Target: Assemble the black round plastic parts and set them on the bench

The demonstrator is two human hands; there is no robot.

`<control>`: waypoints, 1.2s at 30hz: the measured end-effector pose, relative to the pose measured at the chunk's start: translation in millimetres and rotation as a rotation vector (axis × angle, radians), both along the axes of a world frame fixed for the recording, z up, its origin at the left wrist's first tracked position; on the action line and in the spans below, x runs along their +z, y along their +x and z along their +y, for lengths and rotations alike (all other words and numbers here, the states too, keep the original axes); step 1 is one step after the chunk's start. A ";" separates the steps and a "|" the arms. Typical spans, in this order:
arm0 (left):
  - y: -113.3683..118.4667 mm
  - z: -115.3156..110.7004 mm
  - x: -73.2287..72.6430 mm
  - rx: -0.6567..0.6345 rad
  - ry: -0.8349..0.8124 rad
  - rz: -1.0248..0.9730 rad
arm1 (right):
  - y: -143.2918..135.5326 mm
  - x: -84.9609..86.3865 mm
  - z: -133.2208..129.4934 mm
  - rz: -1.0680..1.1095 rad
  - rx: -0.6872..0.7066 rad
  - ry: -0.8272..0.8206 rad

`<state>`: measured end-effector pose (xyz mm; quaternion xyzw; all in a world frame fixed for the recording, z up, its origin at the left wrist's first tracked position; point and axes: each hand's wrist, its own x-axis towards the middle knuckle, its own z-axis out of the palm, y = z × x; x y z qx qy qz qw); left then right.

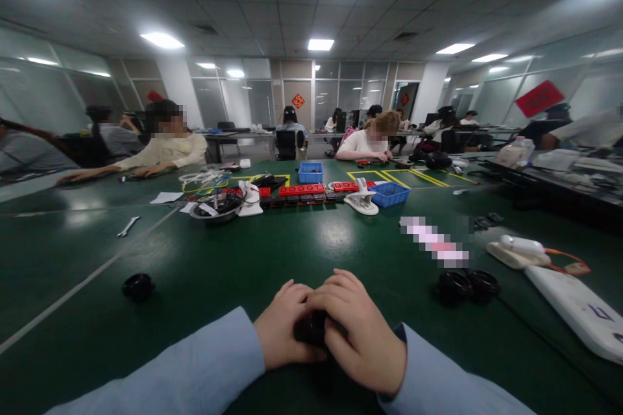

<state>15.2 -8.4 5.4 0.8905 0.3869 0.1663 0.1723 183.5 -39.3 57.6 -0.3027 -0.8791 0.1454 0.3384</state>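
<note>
Near the front edge of the green table, my left hand (283, 327) and my right hand (357, 327) are wrapped round one small black object (311, 328). Fingers of both hands meet over its top and hide most of it. To the left lies a round black part (138, 287). Two similar black parts, one of them here (453, 288), sit side by side to the right, with a black cable running from them.
A wrench (128, 227) lies at left. Further back are a metal bowl (214, 213) with cables, red socket strips (302, 190), white clamps (362, 200) and blue bins (389, 194). A white device (579, 311) is at right. People sit around the far side.
</note>
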 end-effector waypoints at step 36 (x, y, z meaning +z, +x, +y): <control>-9.3 11.7 -5.0 -0.111 -0.054 0.088 | -10.1 -16.4 10.7 -0.059 0.374 -0.126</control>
